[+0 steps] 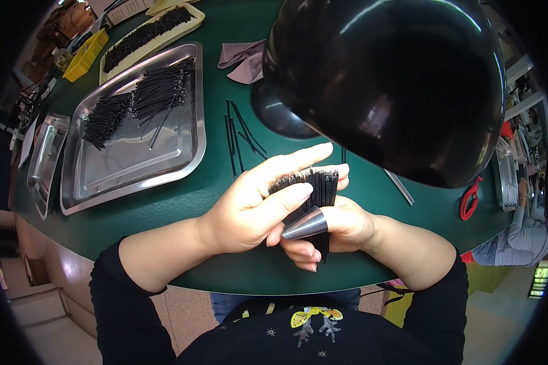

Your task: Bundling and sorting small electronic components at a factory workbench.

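A thick bundle of thin black rods [327,190] with pale tips stands nearly upright between my hands, above the near part of the table. My left hand [240,204] cups its far and left sides, the thumb lying across the rods and the fingers stretched behind them. Lower down, my right hand [352,226] is wrapped round the same bundle. A shiny grey metal cone [305,224] sits at the right thumb, pointing left across the rods; it hides the thumb's tip. Several loose black rods [231,137] lie on the table beyond my left hand.
A large glossy black lampshade [377,91] hangs over the right. A steel tray [158,167] with piles of black rods stands left, a cream tray [193,23] behind it. Pink cloth [247,68], tweezers-like metal strip [399,187] and red-handled tool [468,204] lie on the green table.
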A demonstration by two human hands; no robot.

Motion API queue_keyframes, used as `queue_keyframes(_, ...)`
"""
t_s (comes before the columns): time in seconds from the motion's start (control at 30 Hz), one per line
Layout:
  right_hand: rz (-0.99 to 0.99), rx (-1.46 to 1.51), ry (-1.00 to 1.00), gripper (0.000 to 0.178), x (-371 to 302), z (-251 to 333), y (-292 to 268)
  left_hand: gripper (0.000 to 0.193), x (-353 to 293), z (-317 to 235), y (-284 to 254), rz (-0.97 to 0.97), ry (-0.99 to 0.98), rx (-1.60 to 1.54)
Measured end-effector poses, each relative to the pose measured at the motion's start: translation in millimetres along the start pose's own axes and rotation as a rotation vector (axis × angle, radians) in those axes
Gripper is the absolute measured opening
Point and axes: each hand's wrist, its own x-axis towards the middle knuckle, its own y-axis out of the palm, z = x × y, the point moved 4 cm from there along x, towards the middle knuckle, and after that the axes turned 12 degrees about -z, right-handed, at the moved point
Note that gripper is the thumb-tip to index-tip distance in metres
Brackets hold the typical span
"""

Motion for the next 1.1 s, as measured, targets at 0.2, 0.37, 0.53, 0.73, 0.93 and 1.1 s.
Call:
queue_keyframes(0.2, -0.06, -0.073, 0.064, 0.033, 0.5, 0.8, 3.6, 0.044, 1.7, 4.5, -4.5, 0.028, -0.032, 0.024)
queue_keyframes(0.37, -0.118, -0.091, 0.139, 0.029, -7.4, 10.3, 1.9, 0.046, 4.5, 6.6, 4.2, 0.083, 0.074, 0.016)
queue_keyframes(0.53, -0.421, -1.198, -0.343, 0.02, -22.1, 57.4, -1.8, 0.05, -20.8, -34.8, 2.4, -0.226, 0.695, 0.744)
queue_keyframes(0.73, -0.906, -2.134, -0.352, 0.028, -85.3, 149.3, -1.2, 0.017, -58.8, -79.9, 80.0, 0.185, 1.067, 1.403)
queue_keyframes(0.93, -1.177, -2.368, -0.449, 0.039, -52.8, 208.3, -74.8, 0.007, -81.4, -56.0, 100.5, -0.515, 1.358, 1.278)
queue_keyframes(1.1, -1.123, -2.323, 0.109, 0.049, -39.9, 207.1, -125.7, 0.012, -120.0, -108.5, 135.8, 0.029, 0.001, 2.033)
